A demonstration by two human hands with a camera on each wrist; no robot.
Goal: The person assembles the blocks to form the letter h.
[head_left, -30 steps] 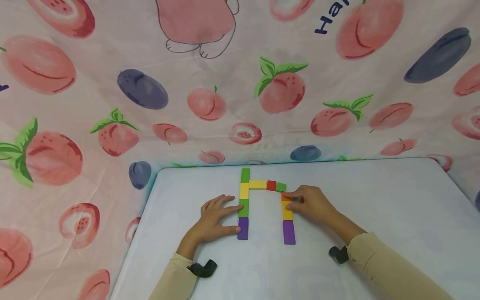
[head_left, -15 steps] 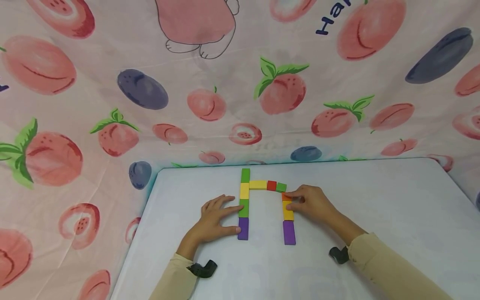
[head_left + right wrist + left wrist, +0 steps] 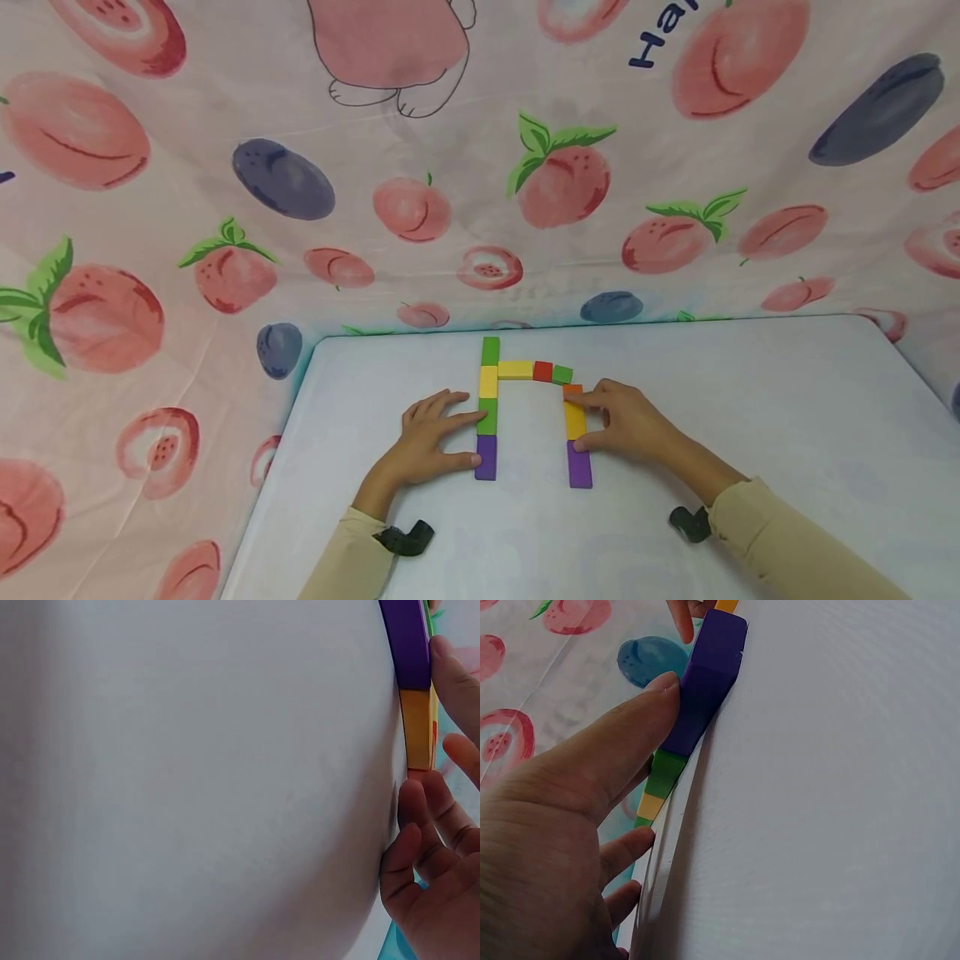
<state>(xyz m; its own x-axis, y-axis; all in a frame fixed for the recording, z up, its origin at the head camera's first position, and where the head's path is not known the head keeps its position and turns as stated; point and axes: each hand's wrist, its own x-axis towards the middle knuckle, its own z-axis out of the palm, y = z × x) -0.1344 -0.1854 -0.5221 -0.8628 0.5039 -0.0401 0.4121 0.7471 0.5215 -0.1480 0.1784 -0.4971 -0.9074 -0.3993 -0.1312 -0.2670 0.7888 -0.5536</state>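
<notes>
Toy blocks lie end to end in a shape like a letter h. Its left column runs from a green block through yellow and green to a purple block. A long yellow block, a red block and a small green block make the crossbar. The right column has an orange block, an amber block and a purple block. My left hand rests its index finger on the lower green block, thumb on the purple. My right hand touches the orange block with the index finger and the right purple block's upper end with the thumb.
The blocks lie on a white tabletop, whose far edge meets a fruit-printed cloth. Dark straps or devices, such as the black piece, sit at both wrists.
My right hand has shifted slightly toward me. Its thumb moved from the amber block down to the right purple block, and the index finger slid lower on the orange one. My left hand stays still.
</notes>
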